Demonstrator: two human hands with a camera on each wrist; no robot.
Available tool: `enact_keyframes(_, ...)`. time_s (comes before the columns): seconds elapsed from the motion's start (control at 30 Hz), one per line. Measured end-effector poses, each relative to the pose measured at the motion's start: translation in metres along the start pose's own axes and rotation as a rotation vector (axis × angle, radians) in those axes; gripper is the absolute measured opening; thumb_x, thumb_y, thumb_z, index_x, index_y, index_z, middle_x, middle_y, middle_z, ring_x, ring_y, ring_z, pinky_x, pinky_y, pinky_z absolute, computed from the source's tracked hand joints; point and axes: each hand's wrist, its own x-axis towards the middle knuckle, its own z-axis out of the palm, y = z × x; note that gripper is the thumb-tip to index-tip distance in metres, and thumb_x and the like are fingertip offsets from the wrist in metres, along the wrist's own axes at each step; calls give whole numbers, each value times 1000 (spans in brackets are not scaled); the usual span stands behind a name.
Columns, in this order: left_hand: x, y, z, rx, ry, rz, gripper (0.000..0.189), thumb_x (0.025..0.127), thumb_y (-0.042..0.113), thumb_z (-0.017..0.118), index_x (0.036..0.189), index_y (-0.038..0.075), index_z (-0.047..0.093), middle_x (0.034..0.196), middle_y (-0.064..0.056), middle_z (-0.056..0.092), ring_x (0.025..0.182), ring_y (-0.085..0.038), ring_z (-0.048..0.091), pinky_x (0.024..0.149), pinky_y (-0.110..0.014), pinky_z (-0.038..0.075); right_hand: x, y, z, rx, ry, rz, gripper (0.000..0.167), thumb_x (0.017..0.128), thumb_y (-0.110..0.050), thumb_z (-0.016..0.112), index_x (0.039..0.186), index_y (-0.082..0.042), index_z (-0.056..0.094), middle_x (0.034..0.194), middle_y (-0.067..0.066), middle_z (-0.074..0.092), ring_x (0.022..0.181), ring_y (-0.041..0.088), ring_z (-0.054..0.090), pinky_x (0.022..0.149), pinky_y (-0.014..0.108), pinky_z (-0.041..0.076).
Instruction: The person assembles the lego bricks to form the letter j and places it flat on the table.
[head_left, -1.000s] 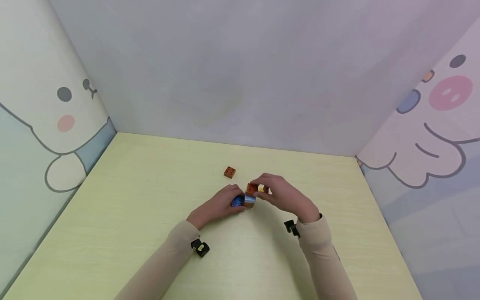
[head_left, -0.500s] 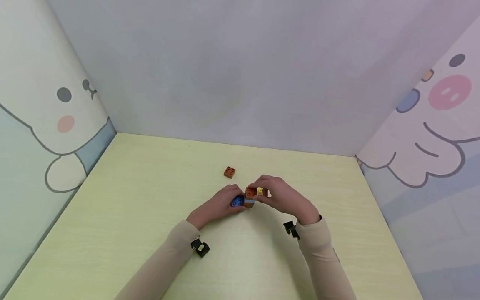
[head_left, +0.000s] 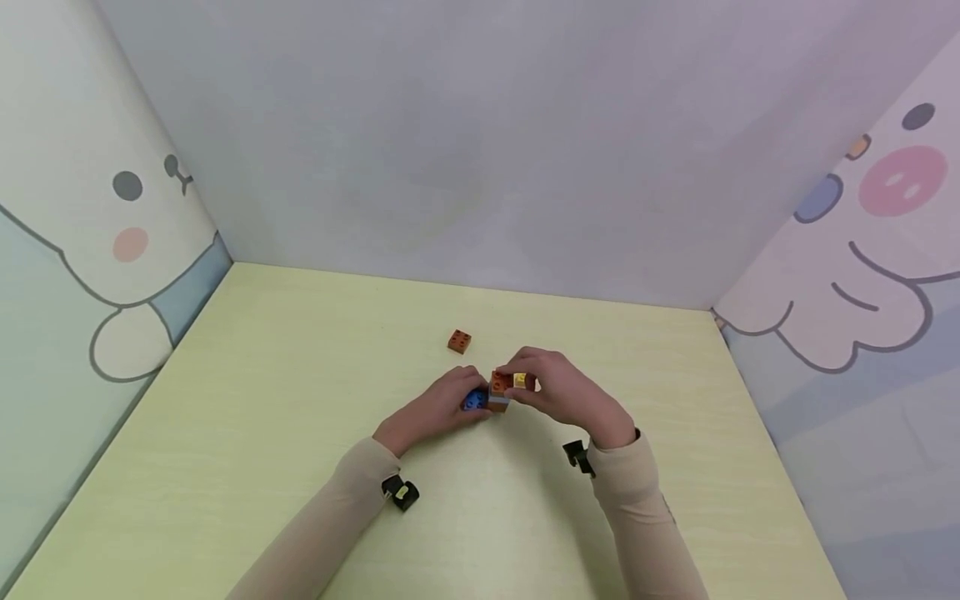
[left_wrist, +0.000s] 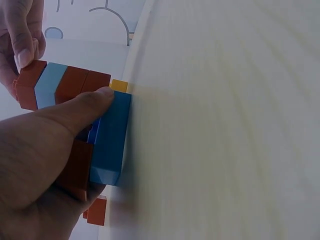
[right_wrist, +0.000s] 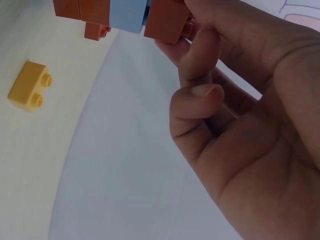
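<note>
My left hand (head_left: 442, 404) grips a built piece low on the table, its thumb lying along a long blue building brick (left_wrist: 112, 137) at the bottom. Brown bricks (left_wrist: 75, 82) rise from one end of that base, with a light blue brick (left_wrist: 50, 85) above them. Another brown piece (left_wrist: 77, 167) sits inside the left palm. At the tower's top, my right hand (head_left: 562, 387) pinches a reddish-brown brick (right_wrist: 165, 21) between thumb and fingers. That brick is lined up on the light blue one, with a thin dark line between them in the right wrist view.
A loose reddish-brown brick (head_left: 460, 341) lies on the pale yellow table (head_left: 315, 358) beyond the hands. Behind the tower, close to the right fingers, is a yellow brick (right_wrist: 31, 86). A grey wall (head_left: 465, 150) and printed side walls enclose the table.
The right hand has lowered the top reddish-brown brick onto the light blue one, whose studs are now covered. The left hand has kept its place.
</note>
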Motion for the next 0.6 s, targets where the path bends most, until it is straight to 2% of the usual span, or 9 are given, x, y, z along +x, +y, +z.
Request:
enact_keyframes(0.27, -1, 1, 1, -6, -5, -12, 36, 97, 35, 71, 122, 10, 64, 114, 0, 63, 99, -12, 53, 89, -30, 49, 0, 1, 2, 3, 0, 11, 33, 94, -16, 74, 127, -10, 72, 114, 2, 72, 85, 9, 60, 70, 21, 50)
enact_keyframes(0.6, 3, 0, 0, 12, 14, 34, 33, 97, 34, 71, 118, 10, 65, 109, 0, 63, 93, -11, 52, 82, -27, 46, 0, -4, -1, -18, 14, 37, 30, 94, -14, 74, 124, -11, 73, 109, 2, 72, 79, 9, 59, 68, 21, 48)
